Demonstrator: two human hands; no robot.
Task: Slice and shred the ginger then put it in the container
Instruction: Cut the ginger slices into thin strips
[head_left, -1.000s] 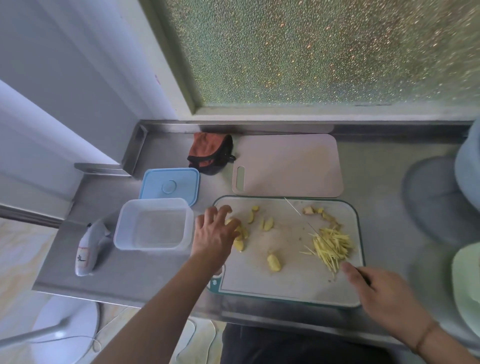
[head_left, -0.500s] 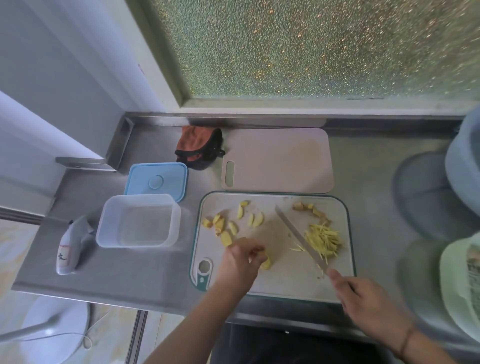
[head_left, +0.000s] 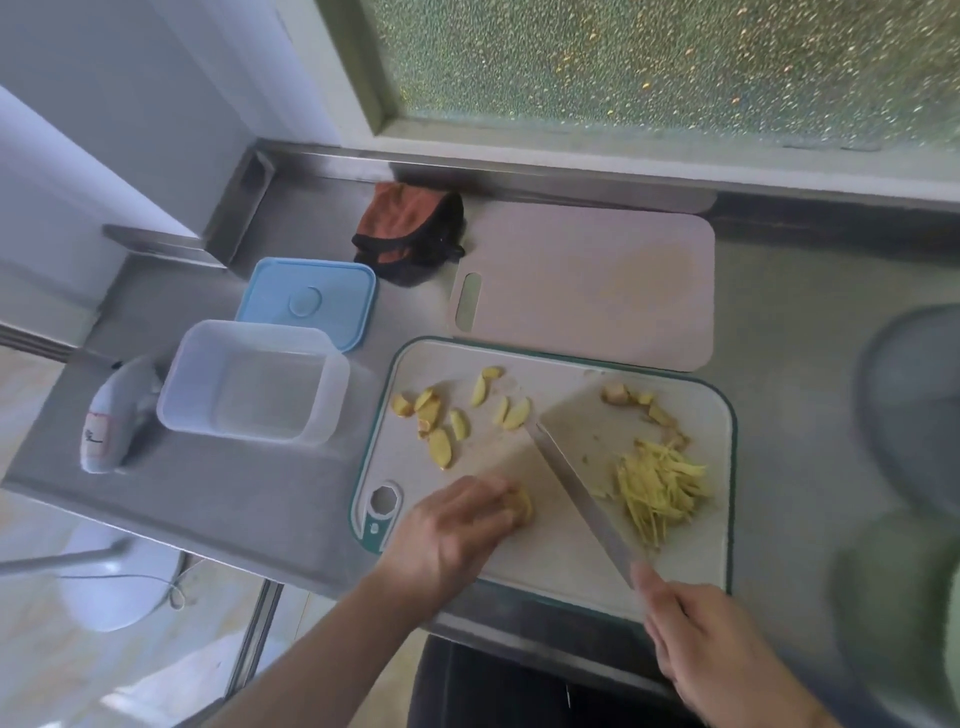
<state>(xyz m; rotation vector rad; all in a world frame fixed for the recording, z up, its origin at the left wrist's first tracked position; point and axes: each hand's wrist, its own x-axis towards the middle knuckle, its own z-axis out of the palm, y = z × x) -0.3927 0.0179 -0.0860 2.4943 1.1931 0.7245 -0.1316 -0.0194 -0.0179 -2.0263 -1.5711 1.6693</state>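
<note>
On the cutting board (head_left: 550, 561), left hand (head_left: 452, 530) pins ginger slices (head_left: 521, 505), right hand (head_left: 701, 639) clamped on knife (head_left: 582, 499) — blade v. close to fingertips; slices could slip — nick risk.

Brushed steel counter (head_left: 218, 499); clear plastic container (head_left: 254, 384); shiny metal knife (head_left: 582, 493); pebbled glass window (head_left: 675, 62).

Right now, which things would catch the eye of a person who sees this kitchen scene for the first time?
The knife lies slanted across the green-rimmed cutting board, held by the right hand. The left hand grips a ginger piece near the blade. Right of the blade lies the shredded ginger.
</note>
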